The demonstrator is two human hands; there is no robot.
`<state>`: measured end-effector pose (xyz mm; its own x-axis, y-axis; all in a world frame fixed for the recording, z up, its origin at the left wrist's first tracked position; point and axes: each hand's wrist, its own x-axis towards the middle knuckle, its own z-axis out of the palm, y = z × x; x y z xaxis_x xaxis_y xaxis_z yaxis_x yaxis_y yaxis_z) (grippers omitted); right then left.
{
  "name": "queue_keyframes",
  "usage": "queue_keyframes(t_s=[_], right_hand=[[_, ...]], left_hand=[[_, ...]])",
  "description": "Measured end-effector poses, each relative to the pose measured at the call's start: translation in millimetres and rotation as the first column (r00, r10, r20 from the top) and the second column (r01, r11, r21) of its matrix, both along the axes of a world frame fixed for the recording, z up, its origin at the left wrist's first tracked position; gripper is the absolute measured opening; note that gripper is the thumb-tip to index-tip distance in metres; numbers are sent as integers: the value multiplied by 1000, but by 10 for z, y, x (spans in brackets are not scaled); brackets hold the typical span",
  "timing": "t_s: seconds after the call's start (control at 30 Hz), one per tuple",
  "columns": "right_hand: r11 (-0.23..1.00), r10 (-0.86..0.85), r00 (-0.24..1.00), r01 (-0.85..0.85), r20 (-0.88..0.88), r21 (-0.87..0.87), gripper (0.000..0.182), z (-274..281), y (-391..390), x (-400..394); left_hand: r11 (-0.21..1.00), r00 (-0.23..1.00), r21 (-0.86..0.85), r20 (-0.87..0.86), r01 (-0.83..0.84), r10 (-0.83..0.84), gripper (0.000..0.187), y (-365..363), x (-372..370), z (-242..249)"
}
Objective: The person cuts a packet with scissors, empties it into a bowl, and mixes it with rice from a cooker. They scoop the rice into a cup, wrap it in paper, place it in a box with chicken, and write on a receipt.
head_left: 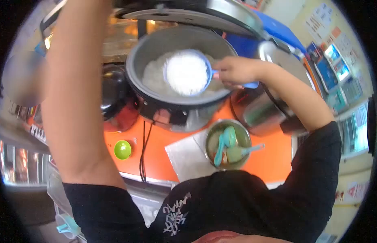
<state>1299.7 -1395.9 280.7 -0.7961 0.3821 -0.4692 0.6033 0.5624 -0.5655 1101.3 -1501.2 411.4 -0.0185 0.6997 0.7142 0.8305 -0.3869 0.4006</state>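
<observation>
My right hand (237, 72) is closed around the handle of a blue scoop (208, 79) heaped with white rice (186, 73). The scoop is over the open grey pot of a large rice cooker (134, 67), whose inside looks whitish and steamy. My left arm reaches up past the top edge of the view, left of the cooker, so its hand is out of sight. The raised cooker lid (176, 18) stands behind the pot.
On the orange counter (156, 156) are a small green bowl (123, 150), a metal bowl (208, 150) with turquoise utensils in liquid, a white sheet (190, 158) and a black cord (143, 158). Dark cookers (113, 93) (257, 109) flank the big one.
</observation>
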Motion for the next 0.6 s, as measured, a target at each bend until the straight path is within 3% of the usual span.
queue_keyframes(t_s=[0.03, 0.1, 0.17, 0.23, 0.3, 0.33, 0.37, 0.43, 0.5, 0.53, 0.6], right_hand=[[996, -85, 990, 80, -115, -45, 27, 19, -158, 211], [938, -333, 926, 307, -177, -159, 20, -21, -508, 639], [888, -424, 888, 369, -178, -273, 19, -169, -826, 1072], [885, -451, 866, 403, -215, -235, 24, -542, -1046, 1481], [793, -581, 813, 559, -27, -244, 31, -762, -1274, 1744], [807, -588, 805, 577, -82, -127, 36, -940, -1407, 1842], [807, -586, 799, 591, -137, -6, 41, -1211, -1486, 1955], [763, -296, 825, 507, -482, 401, 48, -2146, -1556, 2309], [736, -372, 902, 431, -220, 523, 53, -2308, -1793, 2242], [703, -390, 888, 458, -243, 544, 55, -2363, -1847, 2258], [635, -418, 856, 515, -303, 576, 57, -2434, -1898, 2320]], left_hand=[[998, 998, -30, 41, 47, -46, 79, -51, -5, -93], [972, 974, -142, 160, 186, -163, 78, -182, -46, -371], [972, 975, -160, 167, 174, -147, 81, -170, -336, -855], [983, 983, -129, 150, 128, -108, 84, -181, -446, -1197], [972, 945, -53, 250, 230, -210, 73, -458, -99, -1531], [970, 938, -96, 292, 222, -185, 68, -537, -67, -1704], [977, 940, -27, 282, 210, -194, 65, -568, -39, -1917], [991, 933, 38, 334, 128, -134, 62, -589, 23, -2053], [1000, 958, 24, 287, -5, -2, 61, -628, 121, -2087], [997, 963, 25, 259, -79, 70, 61, -655, 172, -2083], [861, 913, 312, 58, -402, 405, 58, -807, 368, -2229]])
